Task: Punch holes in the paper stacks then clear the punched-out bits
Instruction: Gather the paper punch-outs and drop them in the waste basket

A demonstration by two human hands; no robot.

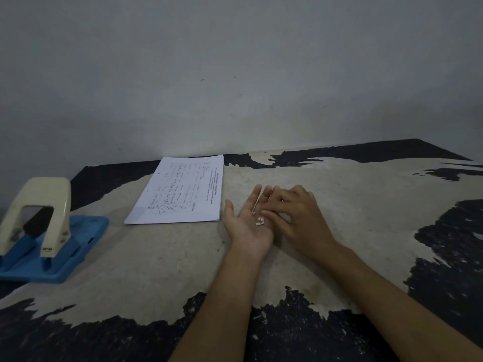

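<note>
My left hand [247,220] lies palm up on the table with its fingers spread. Several small white punched-out paper bits [260,221] rest in that palm. My right hand [298,218] lies palm down beside it, its fingertips touching the left palm near the bits. A stack of printed paper with handwriting [180,190] lies flat just left of my hands, near the wall. The hole punch [39,220], cream lever on a blue base, stands at the far left of the table.
The table top [162,259] is worn, beige where the black coating has peeled. A grey wall [235,74] rises right behind the paper. The table's right back corner shows at the upper right.
</note>
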